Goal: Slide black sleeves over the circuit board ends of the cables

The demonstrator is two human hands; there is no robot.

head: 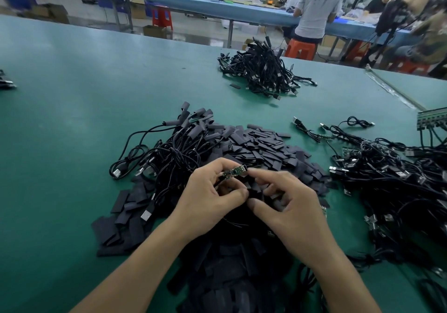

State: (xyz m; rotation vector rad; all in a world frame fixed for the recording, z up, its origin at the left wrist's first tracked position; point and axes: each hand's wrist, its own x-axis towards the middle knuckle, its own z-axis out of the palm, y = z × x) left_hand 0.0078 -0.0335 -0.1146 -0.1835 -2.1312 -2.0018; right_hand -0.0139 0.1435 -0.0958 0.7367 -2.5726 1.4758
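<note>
Head view: left hand (210, 199) pinches a small green circuit board (235, 171) at a cable end, above a heap of black sleeves (266, 148). Board's long axis runs left-right, free end pointing right at the right hand (287, 206). Right fingers curled; whether they hold anything cannot be told. Sleeved cables (169, 153) left, unsleeved cables (387, 167) right, far cable pile (261, 70) beyond, all on green table (72, 119).

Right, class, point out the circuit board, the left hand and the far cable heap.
circuit board (234, 172), head view, green middle
left hand (210, 199), head view, back of hand
far cable heap (262, 70), head view, heap's centre
</note>
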